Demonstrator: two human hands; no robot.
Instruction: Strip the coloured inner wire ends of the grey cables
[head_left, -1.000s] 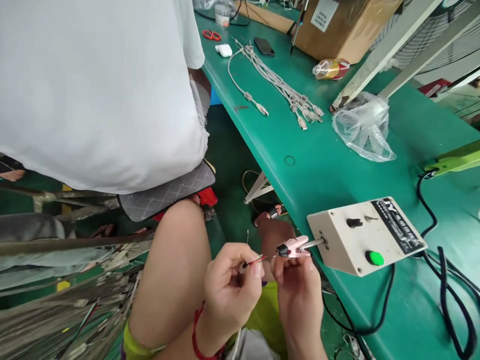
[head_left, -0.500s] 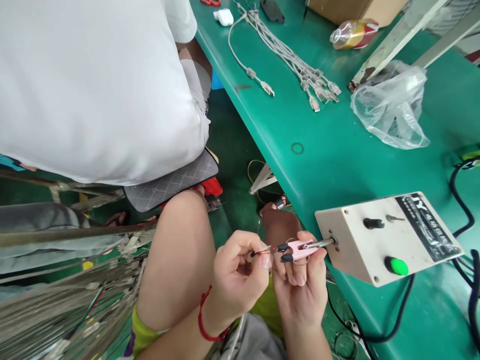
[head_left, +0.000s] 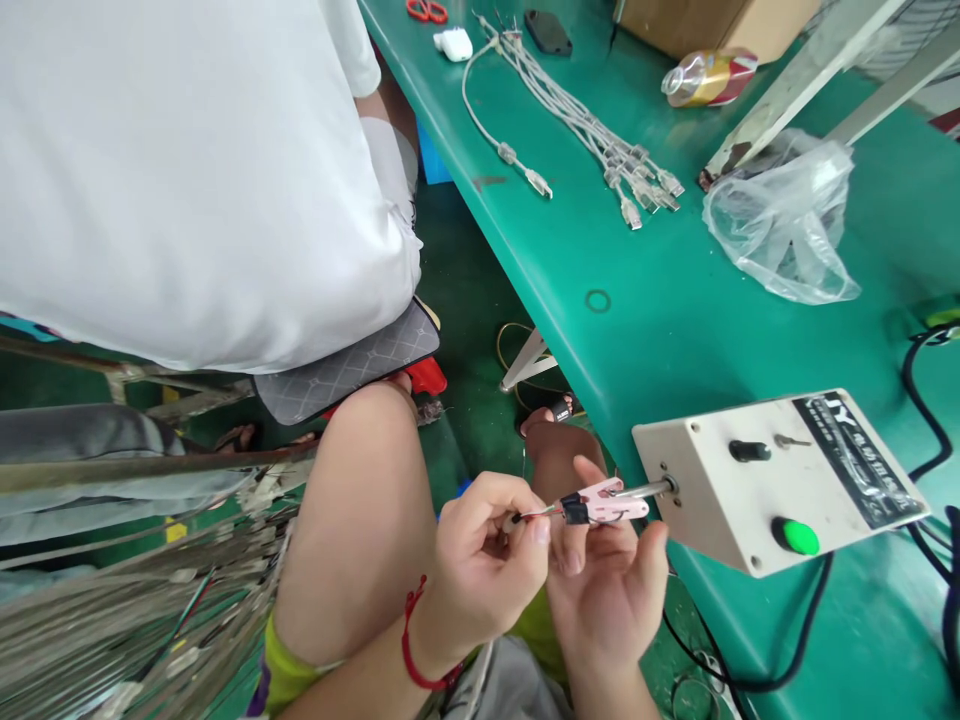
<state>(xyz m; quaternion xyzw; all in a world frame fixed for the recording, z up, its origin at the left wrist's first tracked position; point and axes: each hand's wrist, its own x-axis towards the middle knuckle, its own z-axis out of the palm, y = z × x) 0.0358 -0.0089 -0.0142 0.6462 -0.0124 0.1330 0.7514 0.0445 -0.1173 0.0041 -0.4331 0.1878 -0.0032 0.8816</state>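
Observation:
My left hand (head_left: 487, 550), with a red cord at the wrist, pinches a cable near its end. Thin coloured wires (head_left: 553, 509) stick out past the fingertips, and their tips sit in the black-tipped jaws of a pink clip (head_left: 606, 502). That clip is closed and hangs on a metal shaft (head_left: 651, 488) from a cream box (head_left: 720, 500) with a green button (head_left: 796, 536). Just below the clip, my right hand (head_left: 607, 590) is palm up with thumb and fingers apart, holding nothing. Some of its fingers lie partly behind the clip and wires.
On the green table (head_left: 675, 330) lie several USB cables (head_left: 570, 110), a plastic bag (head_left: 787, 220), a bottle (head_left: 709, 78) and red-handled scissors (head_left: 427, 10). A person in a white shirt (head_left: 187, 180) sits close at left. Many cables (head_left: 150, 600) hang at lower left.
My right thumb and fingers have let go of the clip and spread apart. The clip's jaws have closed on the wire tips. My left hand has shifted slightly right, still pinching the cable.

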